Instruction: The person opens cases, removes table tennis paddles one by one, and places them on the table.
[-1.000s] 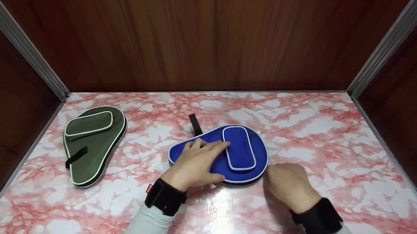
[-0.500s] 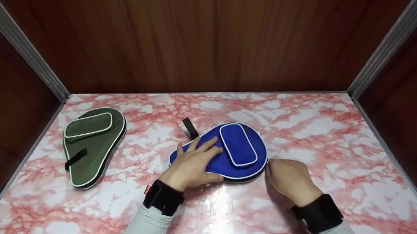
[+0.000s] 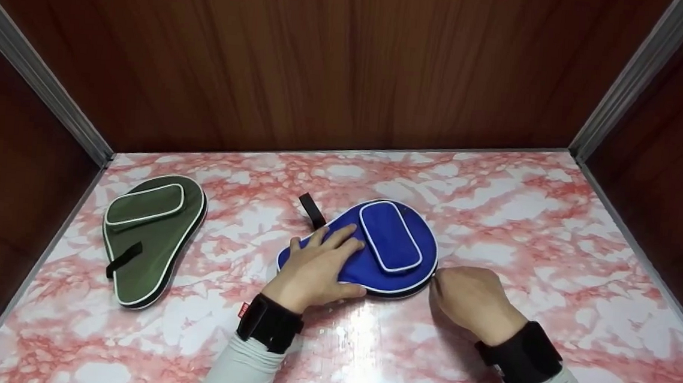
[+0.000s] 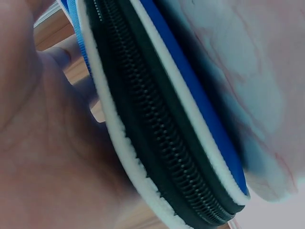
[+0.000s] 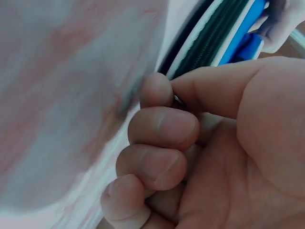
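Observation:
A blue table tennis paddle case (image 3: 389,237) with white piping lies flat, its rounded end to the right. My left hand (image 3: 318,268) rests on its narrow part, fingers spread over the top and thumb along the near edge. Zipper teeth (image 4: 155,117) run along the side of the case in the left wrist view. At the rounded end, my right hand (image 3: 471,300) pinches the zipper pull (image 5: 177,100) between thumb and index finger, the other fingers curled. Most of the pull is hidden by the fingertips.
A green paddle case (image 3: 154,241) with a black strap lies to the left on the pink marbled table (image 3: 234,352). From the blue case's far edge a black strap (image 3: 312,211) sticks out. Brown wood panels (image 3: 350,66) enclose the back and sides.
The blue case has turned slightly and its strap has shifted left. My left fingers have spread wider. In the last half second my right hand has slid a little toward me along the rim.

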Demonstrator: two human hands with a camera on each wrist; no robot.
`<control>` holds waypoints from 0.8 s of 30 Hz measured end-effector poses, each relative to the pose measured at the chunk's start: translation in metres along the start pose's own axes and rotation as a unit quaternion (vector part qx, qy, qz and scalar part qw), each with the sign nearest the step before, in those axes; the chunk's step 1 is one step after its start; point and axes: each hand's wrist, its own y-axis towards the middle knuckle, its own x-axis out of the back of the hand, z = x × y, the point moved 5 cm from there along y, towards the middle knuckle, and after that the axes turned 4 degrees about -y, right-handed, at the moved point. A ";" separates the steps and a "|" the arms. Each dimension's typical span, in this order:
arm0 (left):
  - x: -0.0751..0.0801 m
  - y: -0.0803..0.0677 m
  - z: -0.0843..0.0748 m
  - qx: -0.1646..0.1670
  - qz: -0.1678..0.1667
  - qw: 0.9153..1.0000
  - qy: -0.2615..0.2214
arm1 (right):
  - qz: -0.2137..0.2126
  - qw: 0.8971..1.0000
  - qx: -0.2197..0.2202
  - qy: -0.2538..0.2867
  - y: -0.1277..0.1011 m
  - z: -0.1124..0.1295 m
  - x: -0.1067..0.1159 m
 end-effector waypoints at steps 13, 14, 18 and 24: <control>-0.002 0.001 0.001 -0.003 -0.008 1.000 0.011 | 0.011 0.999 0.035 0.001 -0.006 0.025 0.000; -0.002 0.001 0.001 -0.004 -0.009 1.000 0.011 | 0.010 0.999 0.038 0.002 -0.007 0.026 -0.001; -0.002 0.001 -0.001 -0.007 -0.016 1.000 0.019 | 0.000 0.999 0.050 0.001 -0.008 0.031 -0.002; -0.003 0.000 -0.005 -0.003 -0.023 0.999 0.029 | 0.000 0.999 0.048 0.009 -0.005 0.029 -0.001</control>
